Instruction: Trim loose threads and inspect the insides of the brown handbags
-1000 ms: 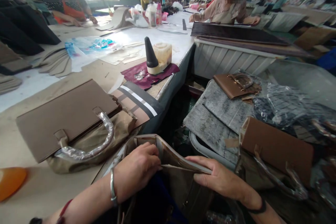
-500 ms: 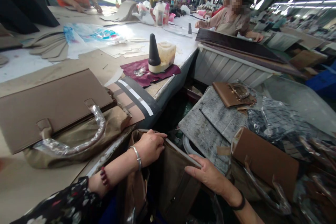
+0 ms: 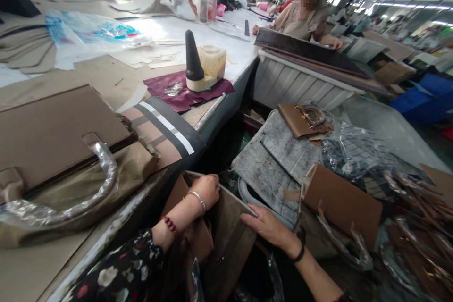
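A brown open handbag (image 3: 226, 240) stands low between the table and a heap of bags, its mouth facing up. My left hand (image 3: 207, 190) is closed over the bag's far top edge, fingers curled inside the opening. My right hand (image 3: 265, 226) grips the bag's right top rim, thumb on the outside. On the table to the left lies a taupe handbag (image 3: 60, 137) with a handle wrapped in clear plastic (image 3: 67, 203).
A black cone and a yellowish glue pot (image 3: 203, 66) stand on a maroon leather scrap. Grey felt sheets (image 3: 272, 160) and several brown bags (image 3: 339, 203) are heaped on the right. Other people work at tables behind.
The bag has been lowered further below the table edge and both hands have gone down with it. My view has leaned forward and shifted right.
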Demonstrator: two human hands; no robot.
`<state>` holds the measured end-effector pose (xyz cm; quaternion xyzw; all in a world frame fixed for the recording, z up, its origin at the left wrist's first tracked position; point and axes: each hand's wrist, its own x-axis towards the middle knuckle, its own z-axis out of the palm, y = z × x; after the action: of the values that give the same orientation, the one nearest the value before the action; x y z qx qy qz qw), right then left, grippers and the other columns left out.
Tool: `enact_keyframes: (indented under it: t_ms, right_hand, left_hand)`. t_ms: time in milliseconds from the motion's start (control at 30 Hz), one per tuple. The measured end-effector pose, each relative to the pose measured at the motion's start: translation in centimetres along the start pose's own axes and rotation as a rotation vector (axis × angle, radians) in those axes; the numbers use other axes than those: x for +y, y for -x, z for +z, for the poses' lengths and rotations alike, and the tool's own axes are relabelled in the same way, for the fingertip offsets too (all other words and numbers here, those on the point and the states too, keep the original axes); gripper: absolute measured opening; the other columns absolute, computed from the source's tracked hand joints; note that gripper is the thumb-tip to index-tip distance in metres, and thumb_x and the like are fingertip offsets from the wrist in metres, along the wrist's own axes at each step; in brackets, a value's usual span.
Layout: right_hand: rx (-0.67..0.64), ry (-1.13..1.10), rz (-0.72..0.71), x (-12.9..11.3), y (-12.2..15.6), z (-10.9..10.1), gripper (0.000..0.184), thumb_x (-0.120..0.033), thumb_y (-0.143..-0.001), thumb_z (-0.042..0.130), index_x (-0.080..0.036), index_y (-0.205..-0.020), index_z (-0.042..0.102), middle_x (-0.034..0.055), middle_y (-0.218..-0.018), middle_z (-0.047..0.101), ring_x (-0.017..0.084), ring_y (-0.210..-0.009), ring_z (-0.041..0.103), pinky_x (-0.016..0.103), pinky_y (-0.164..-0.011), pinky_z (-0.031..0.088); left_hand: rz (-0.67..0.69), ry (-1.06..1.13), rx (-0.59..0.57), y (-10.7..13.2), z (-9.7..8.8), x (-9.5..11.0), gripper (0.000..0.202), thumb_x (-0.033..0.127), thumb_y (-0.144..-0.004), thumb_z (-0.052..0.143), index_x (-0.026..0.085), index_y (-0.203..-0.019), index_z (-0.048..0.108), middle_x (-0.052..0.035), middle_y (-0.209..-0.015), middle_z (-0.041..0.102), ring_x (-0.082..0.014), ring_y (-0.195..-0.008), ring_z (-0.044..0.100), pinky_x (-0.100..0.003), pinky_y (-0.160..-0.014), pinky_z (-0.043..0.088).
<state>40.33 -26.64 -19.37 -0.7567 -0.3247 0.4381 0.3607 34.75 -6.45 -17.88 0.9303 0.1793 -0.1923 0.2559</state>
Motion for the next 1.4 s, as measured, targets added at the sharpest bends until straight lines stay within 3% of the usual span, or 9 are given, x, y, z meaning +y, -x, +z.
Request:
enact_keyframes:
  t_ms: [267, 700, 1067, 1233, 1333, 1400]
  right_hand:
    - [0.039, 0.165, 0.017, 0.6, -0.4, 0.6, 0.033, -0.045, -0.083, 0.039, -0.017, -0.066, 0.045, -0.0028, -0.059, 0.042, 0.011, -0.056, 0.041, 0.024, -0.053, 0.032]
    - [0.015, 0.068, 0.044, 1.9, -1.4, 1.8, 0.035, -0.044, -0.085, 0.032, -0.018, -0.062, 0.036, -0.0039, -0.060, 0.035, 0.010, -0.057, 0.036, 0.023, -0.053, 0.029]
    - [0.076, -0.009, 0.046, 2.5, -1.8, 2.7, 0.040, -0.048, -0.086, 0.029, -0.017, -0.061, 0.037, -0.0034, -0.060, 0.036, 0.010, -0.057, 0.036, 0.023, -0.053, 0.031]
    - [0.153, -0.003, 0.027, 2.1, -1.7, 3.5, 0.040, -0.045, -0.087, 0.029, -0.017, -0.059, 0.037, -0.0043, -0.056, 0.034, 0.009, -0.054, 0.034, 0.023, -0.051, 0.030]
    - [0.160, -0.047, 0.001, 1.5, -1.6, 3.5, 0.038, -0.043, -0.087, 0.030, -0.017, -0.063, 0.045, -0.0025, -0.059, 0.042, 0.011, -0.058, 0.040, 0.023, -0.055, 0.034]
    - [0.148, -0.107, -0.045, 1.0, -1.6, 3.3, 0.035, -0.041, -0.087, 0.032, -0.016, -0.076, 0.053, 0.0012, -0.071, 0.052, 0.014, -0.070, 0.048, 0.025, -0.066, 0.039]
  left_hand:
    - [0.004, -0.014, -0.028, -1.1, 1.1, -0.5, 0.015, 0.018, -0.076, 0.045, 0.017, -0.079, 0.059, -0.0059, -0.086, 0.064, -0.0173, -0.088, 0.059, -0.025, -0.078, 0.042]
    - [-0.031, -0.035, -0.078, -2.3, 2.2, -1.1, 0.013, 0.018, -0.075, 0.045, 0.017, -0.075, 0.057, -0.0073, -0.087, 0.064, -0.0176, -0.091, 0.058, -0.024, -0.079, 0.041]
    - [-0.015, -0.029, -0.070, -2.2, 2.0, -1.5, 0.014, 0.018, -0.075, 0.044, 0.017, -0.074, 0.057, -0.0066, -0.086, 0.064, -0.0171, -0.087, 0.059, -0.025, -0.080, 0.041]
    - [0.014, -0.068, -0.064, -1.7, 1.0, -1.6, 0.016, 0.018, -0.074, 0.045, 0.016, -0.071, 0.060, -0.0063, -0.086, 0.064, -0.0188, -0.091, 0.056, -0.027, -0.084, 0.039]
    - [0.031, -0.091, -0.072, -1.4, 0.3, -1.6, 0.017, 0.018, -0.074, 0.047, 0.017, -0.065, 0.061, -0.0055, -0.083, 0.064, -0.0185, -0.083, 0.058, -0.027, -0.082, 0.040]
    - [0.036, -0.104, -0.065, -1.2, 0.0, -1.6, 0.018, 0.019, -0.074, 0.047, 0.016, -0.064, 0.062, -0.0063, -0.084, 0.064, -0.0191, -0.082, 0.057, -0.028, -0.082, 0.040]
